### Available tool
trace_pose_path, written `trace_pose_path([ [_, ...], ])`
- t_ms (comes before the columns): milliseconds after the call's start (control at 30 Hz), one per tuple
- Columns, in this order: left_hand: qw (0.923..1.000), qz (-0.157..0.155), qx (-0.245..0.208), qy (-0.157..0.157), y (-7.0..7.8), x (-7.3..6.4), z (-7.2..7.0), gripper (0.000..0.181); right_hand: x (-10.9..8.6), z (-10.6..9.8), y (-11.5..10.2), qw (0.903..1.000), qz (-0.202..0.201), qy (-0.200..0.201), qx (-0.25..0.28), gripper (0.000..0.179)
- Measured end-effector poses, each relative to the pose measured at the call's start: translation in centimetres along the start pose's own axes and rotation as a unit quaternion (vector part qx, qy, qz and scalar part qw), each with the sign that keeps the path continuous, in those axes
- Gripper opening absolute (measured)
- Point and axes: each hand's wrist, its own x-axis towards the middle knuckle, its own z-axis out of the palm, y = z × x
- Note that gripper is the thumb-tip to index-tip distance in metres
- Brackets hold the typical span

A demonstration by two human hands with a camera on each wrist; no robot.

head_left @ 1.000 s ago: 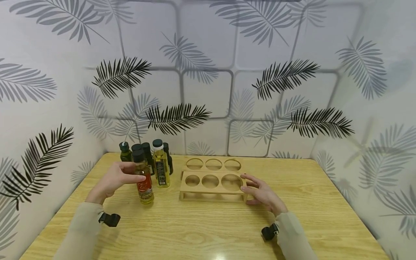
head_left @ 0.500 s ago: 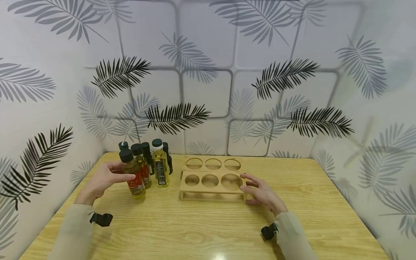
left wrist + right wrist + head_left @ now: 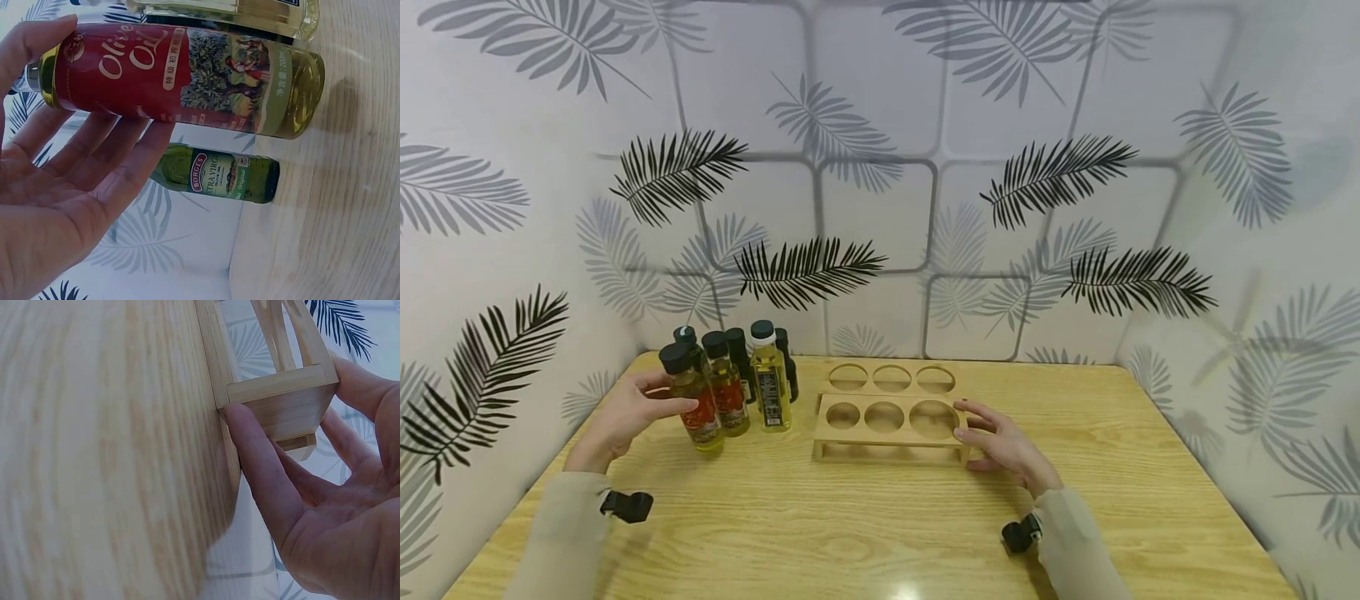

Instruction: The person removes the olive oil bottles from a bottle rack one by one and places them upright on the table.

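Note:
My left hand (image 3: 625,421) grips an olive oil bottle (image 3: 702,423) with a red label and black cap. In the left wrist view the thumb lies on one side of this bottle (image 3: 144,72), fingers behind it, its base close to the tabletop. Right beside it stands a second red-label bottle (image 3: 730,407). A small green Borges olive oil bottle (image 3: 219,176) stands behind. My right hand (image 3: 1011,450) holds the right end of a two-tier wooden bottle rack (image 3: 895,441) with round holes; thumb and fingertips rest on its end panel (image 3: 287,409). No bottles sit in the rack.
A yellow oil bottle (image 3: 772,392) with a black label and white collar stands right of the red-label pair. Dark bottles (image 3: 739,354) stand behind. The wooden table (image 3: 820,525) meets a leaf-patterned wall (image 3: 880,308) at the back.
My left hand has carried the red-label bottle leftward and a little back, beside the second red-label bottle, which was partly hidden before. My right hand and the rack have stayed put.

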Motion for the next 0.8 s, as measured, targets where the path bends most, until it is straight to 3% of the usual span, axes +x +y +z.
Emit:
trace_pose_path([
  [567,0.9991,-0.021,-0.012,0.036,-2.1,1.5,-1.3,0.094,-0.2,0.1,-0.1,1.0,-0.001,-0.004,0.002,0.063],
  [800,0.9989,-0.028,-0.014,0.034,-2.5,2.2,-1.8,0.094,-0.1,-0.1,-0.1,0.9999,-0.003,-0.01,0.004,0.062],
])
